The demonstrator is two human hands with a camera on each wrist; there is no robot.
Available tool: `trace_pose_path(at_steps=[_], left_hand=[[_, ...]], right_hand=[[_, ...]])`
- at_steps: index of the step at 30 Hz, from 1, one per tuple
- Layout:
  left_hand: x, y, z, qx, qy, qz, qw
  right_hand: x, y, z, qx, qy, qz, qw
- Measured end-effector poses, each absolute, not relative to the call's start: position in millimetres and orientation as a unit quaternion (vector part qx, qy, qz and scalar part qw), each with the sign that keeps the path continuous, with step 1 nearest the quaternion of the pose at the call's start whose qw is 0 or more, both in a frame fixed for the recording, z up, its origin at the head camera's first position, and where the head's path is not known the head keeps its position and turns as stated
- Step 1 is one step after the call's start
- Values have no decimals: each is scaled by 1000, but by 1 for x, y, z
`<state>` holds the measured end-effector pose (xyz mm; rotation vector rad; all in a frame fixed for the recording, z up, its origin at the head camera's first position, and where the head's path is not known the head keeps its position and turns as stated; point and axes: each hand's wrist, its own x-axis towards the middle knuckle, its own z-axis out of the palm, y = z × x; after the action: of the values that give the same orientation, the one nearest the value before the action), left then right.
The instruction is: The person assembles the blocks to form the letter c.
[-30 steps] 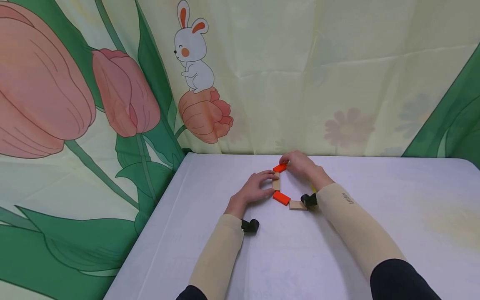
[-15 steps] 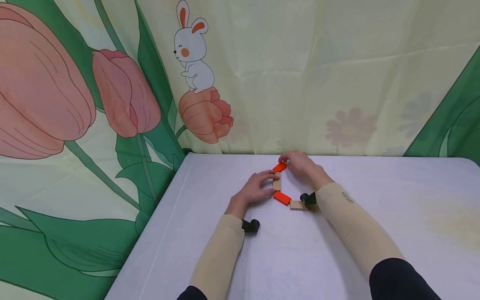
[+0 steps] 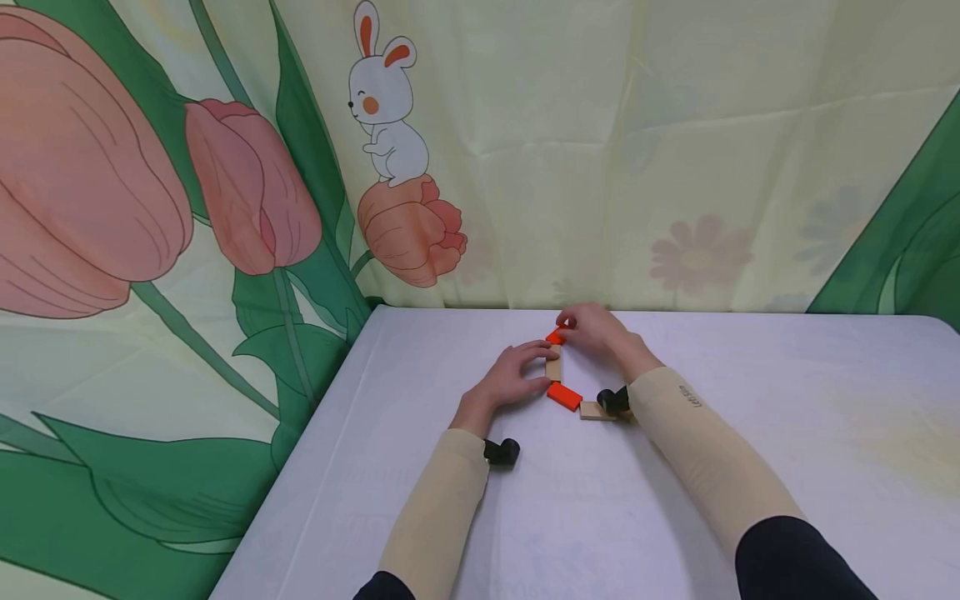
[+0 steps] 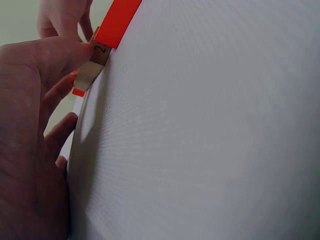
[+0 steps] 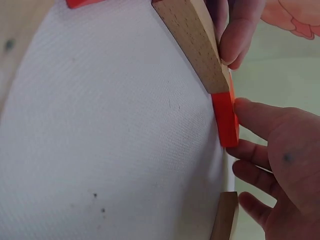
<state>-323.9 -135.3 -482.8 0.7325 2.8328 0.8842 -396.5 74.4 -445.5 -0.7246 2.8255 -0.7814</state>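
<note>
My left hand [image 3: 513,373] holds a flat plain wooden block [image 3: 554,369] on the white table, its thumb by the near end and fingertips at the far end. In the left wrist view a "2" shows beside the thumb. At the far end of that block, an orange-red block [image 3: 553,337] touches it at an angle. My right hand [image 3: 595,327] pinches this orange-red block, thumb against its side and a finger at its end; in the right wrist view the pinched block [image 5: 225,120] abuts the wooden one. Another orange-red block [image 3: 564,396] adjoins the near end.
A second plain wooden block [image 3: 597,411] continues the curved row, partly covered by the right wrist camera [image 3: 613,401]. In the right wrist view, one more wooden block [image 5: 227,215] stands near the right fingers. A printed curtain [image 3: 570,208] hangs behind the table's far edge.
My right hand has shifted slightly left and nearer, and its fingers now cover more of the far orange-red block. The left hand stays in place.
</note>
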Motion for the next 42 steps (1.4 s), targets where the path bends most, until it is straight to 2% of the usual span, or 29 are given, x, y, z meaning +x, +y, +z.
trace_pose_path(at_steps=[31,42], left_hand=[[-324,-131,-483,228,928,291,45],[-323,-132,-482,219,929,294,50]], right_hand=[[-392,91,-438,-209,941,-256,74],[-394,107,-427,-211,942,-257,53]])
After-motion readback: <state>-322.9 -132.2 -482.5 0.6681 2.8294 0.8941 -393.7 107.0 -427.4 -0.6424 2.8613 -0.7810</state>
